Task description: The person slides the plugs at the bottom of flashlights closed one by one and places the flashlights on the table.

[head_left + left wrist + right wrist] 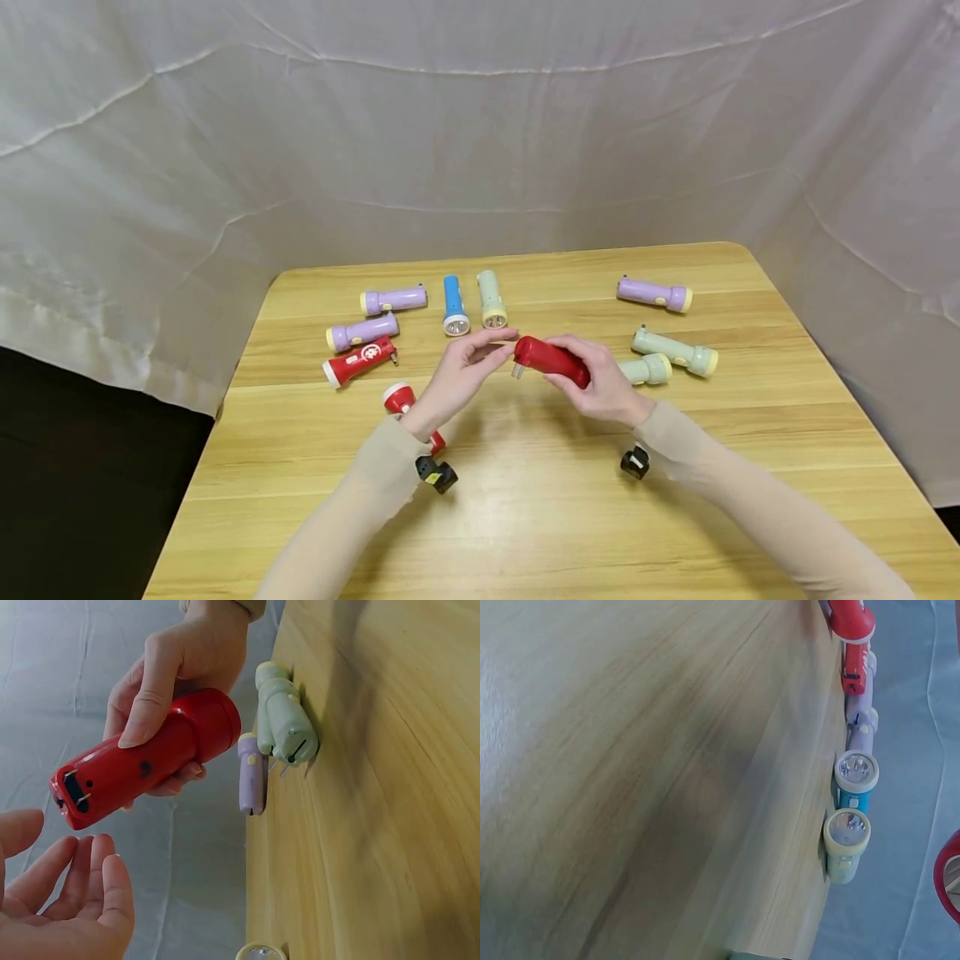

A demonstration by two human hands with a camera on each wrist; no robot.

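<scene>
My right hand point(603, 383) grips a red flashlight point(551, 360) around its head end, held above the table. Its tail end points toward my left hand point(465, 367), and metal plug prongs point(517, 370) stick out there. In the left wrist view the prongs lie beside a dark slot in the flashlight's end. My left hand holds nothing; its fingers are loosely bent, with the fingertips just short of that tail end. At the right edge of the right wrist view, part of the held flashlight's red-rimmed lens point(952, 881) shows.
Left on the wooden table point(525, 517) lie two purple flashlights point(393, 300), a red flashlight point(360, 362) and another red one point(399, 398), partly behind my left wrist. At the back stand out a blue point(452, 300) and a green flashlight point(491, 296). Purple point(652, 294) and green ones point(675, 350) lie right.
</scene>
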